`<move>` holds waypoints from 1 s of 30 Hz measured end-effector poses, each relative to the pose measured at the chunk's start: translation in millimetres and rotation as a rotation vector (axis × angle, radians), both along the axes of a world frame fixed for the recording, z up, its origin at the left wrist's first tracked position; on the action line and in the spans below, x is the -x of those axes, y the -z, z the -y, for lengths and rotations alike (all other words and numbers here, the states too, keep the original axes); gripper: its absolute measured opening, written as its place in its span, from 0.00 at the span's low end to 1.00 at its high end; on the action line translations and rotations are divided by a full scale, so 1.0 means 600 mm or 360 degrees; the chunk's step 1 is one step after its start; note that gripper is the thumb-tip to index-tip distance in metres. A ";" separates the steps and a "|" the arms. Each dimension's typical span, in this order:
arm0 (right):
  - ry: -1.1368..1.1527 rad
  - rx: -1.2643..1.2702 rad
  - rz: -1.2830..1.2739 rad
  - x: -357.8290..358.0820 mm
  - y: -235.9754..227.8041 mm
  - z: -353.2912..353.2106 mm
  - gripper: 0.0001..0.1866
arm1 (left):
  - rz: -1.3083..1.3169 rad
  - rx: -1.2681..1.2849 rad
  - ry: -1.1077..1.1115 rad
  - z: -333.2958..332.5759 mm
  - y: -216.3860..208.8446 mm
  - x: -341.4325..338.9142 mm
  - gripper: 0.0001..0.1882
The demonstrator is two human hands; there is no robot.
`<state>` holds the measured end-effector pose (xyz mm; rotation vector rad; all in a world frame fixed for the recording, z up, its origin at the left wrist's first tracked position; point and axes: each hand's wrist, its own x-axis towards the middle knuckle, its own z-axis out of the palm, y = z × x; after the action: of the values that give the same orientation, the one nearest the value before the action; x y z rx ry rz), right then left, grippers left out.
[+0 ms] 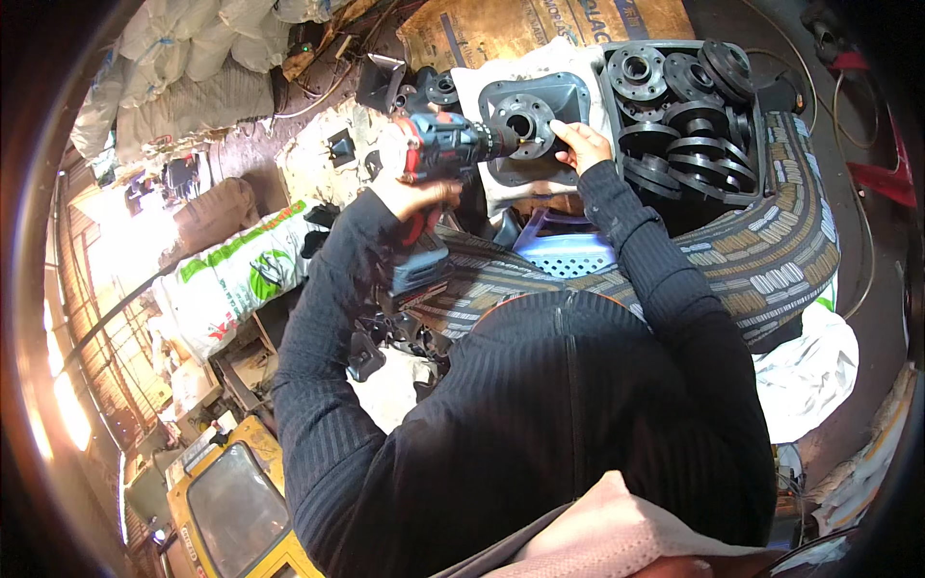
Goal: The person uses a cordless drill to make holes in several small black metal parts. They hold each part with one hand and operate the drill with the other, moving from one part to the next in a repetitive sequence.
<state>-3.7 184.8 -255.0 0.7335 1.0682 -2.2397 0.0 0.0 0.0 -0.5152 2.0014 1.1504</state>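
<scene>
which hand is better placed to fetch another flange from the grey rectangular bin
Probably the right hand: it is at the edge of the round dark metal flange, close to the bin, while the left hand grips the blue-and-red cordless drill farther off.

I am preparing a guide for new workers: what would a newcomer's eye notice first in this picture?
Probably the blue-and-red power drill in the left hand, upper centre, pointing toward a round dark-metal flange with the right hand at its edge. Next, at upper right, the grey rectangular crate heaped with round dark-metal parts.
</scene>
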 end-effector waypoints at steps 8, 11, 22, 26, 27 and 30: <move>0.0307 -0.0471 -0.0202 -0.022 -0.007 -0.018 0.12 | -0.0339 0.0045 0.0039 0.009 0.010 -0.066 0.10; 0.0071 -0.0864 -0.0703 -0.043 -0.048 -0.031 0.12 | -0.0066 0.0171 0.0056 0.003 -0.012 -0.055 0.15; -0.0232 -0.1267 -0.1680 -0.004 -0.080 -0.025 0.06 | -0.0218 0.0019 -0.0074 0.002 -0.025 -0.088 0.13; -0.0250 -0.1280 -0.1833 -0.011 -0.103 -0.027 0.06 | -0.0183 0.0072 -0.0074 0.004 -0.021 -0.100 0.11; -0.0242 -0.1269 -0.1844 -0.012 -0.109 -0.028 0.06 | -0.0154 0.0095 -0.0068 0.000 -0.026 -0.101 0.11; -0.0222 -0.1242 -0.1867 -0.015 -0.118 -0.029 0.06 | -0.0108 0.0130 -0.0078 -0.013 -0.041 -0.098 0.11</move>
<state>5.6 202.1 -184.0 -0.5482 2.4831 -2.0116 58.8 7.9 24.5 -0.5765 2.1117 1.1326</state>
